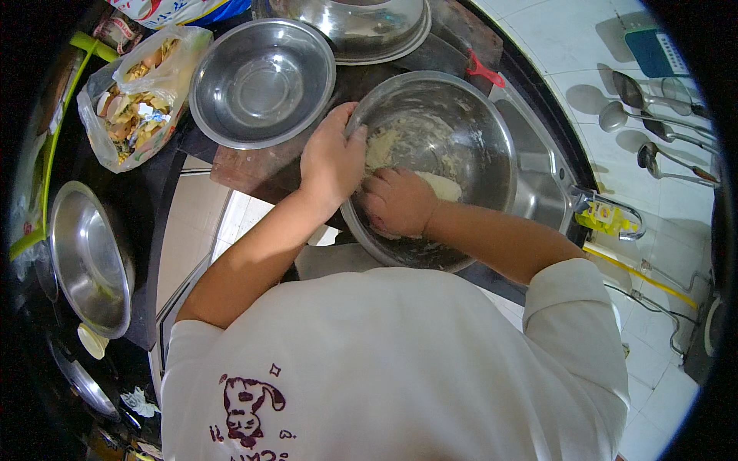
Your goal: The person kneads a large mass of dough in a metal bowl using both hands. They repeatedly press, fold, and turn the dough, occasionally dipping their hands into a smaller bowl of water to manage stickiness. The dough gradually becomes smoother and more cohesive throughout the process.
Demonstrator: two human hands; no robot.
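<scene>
A large stainless steel bowl stands before me, its inner wall smeared with flour and bits of dough. My left hand grips its left rim, thumb towards the inside. Down in the bowl, my right hand presses with curled fingers on a pale lump of dough. Part of the dough shows to the right of the knuckles; the rest is hidden under the hand. Dry flour clings to the bowl's bottom beyond my fingers.
An empty steel basin sits beyond my left hand, near an upturned steel basin. Plastic bag of eggshells and scraps lies left. Right are a steel sink, a red-handled tool, a faucet and hanging ladles.
</scene>
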